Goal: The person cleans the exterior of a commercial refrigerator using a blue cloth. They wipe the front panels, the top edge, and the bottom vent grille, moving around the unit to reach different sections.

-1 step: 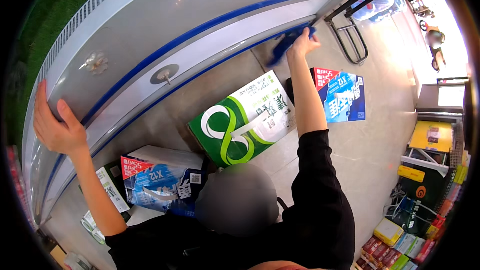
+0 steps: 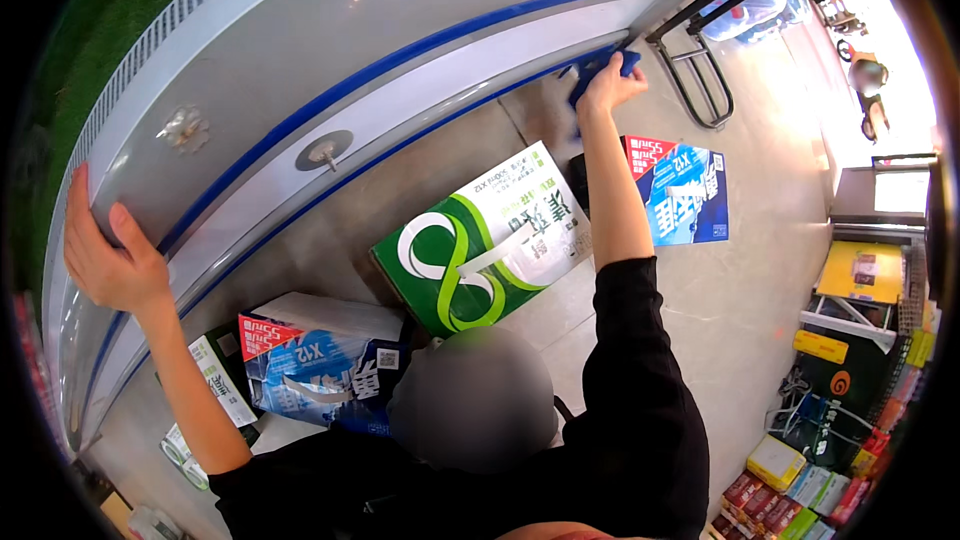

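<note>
My left hand (image 2: 115,255) lies with its fingers apart against the grey, curved side of a long cabinet (image 2: 420,20), near its left end. My right hand (image 2: 610,88) is closed on a dark blue cloth (image 2: 590,80), at the cabinet's lower blue edge by its far right corner. Part of the cloth hangs below the fingers and looks smeared by motion. Under my arms a green and white carton (image 2: 480,250) rests on the floor. Beside my right forearm stands a blue and red carton (image 2: 685,190).
Another blue carton (image 2: 325,360) and a green and white carton (image 2: 222,380) stand at lower left. A black metal frame (image 2: 705,80) is beyond my right hand. Shelves of packaged goods (image 2: 800,490) line the right side. A suction hook (image 2: 325,152) sticks out from the cabinet.
My right hand has shifted slightly to the right, and the hanging part of the cloth has swung right with it. My left hand has barely moved.
</note>
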{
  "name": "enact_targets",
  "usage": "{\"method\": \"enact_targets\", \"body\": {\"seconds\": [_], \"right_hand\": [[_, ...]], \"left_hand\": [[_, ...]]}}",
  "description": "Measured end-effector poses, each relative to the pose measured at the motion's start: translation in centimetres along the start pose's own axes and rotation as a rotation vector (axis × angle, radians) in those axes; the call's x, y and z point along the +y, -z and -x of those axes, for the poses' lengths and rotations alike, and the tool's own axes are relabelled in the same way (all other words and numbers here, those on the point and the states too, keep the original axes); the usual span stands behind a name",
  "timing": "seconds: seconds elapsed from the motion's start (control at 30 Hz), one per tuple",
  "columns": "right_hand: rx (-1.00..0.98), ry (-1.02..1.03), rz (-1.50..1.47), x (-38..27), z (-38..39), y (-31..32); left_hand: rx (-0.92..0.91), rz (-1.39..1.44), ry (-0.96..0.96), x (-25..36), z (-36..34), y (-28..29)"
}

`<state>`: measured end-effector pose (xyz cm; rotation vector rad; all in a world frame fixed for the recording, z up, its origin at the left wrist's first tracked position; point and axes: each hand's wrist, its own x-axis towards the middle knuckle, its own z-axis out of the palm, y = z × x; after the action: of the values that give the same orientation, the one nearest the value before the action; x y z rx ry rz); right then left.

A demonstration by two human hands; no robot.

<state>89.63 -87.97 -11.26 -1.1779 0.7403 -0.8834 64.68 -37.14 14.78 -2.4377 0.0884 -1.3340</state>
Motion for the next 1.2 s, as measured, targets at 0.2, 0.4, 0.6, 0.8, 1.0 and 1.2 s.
{"method": "enact_targets", "body": {"seconds": [0.2, 0.4, 0.6, 0.8, 1.0, 1.2], "right_hand": [[0.085, 0.514, 0.561, 1.7, -1.2, 1.7], [0.178, 0.262, 0.589, 5.1, 0.1, 0.0], [0.227, -0.505, 0.2, 8.0, -8.3, 2.8], [-0.213, -0.218, -0.321, -5.9, -0.6, 1.8], [-0.254, 0.895, 0.539, -10.0, 0.0, 0.9], [-0.226, 0.64, 0.749, -6.4, 0.0, 2.1]], "left_hand": [[-0.005, 0.03, -0.024, -0.2, 0.2, -0.8], [-0.01, 0.057, -0.059, -0.9, 0.2, 0.0], [0.025, 0.059, -0.031, 0.6, -0.4, -1.9], [0.013, -0.021, -0.009, -0.3, 0.2, -0.3], [0.002, 0.0, -0.02, -0.4, 0.3, -0.4], [-0.01, 0.019, 0.044, 0.5, 0.1, -0.1]]}}
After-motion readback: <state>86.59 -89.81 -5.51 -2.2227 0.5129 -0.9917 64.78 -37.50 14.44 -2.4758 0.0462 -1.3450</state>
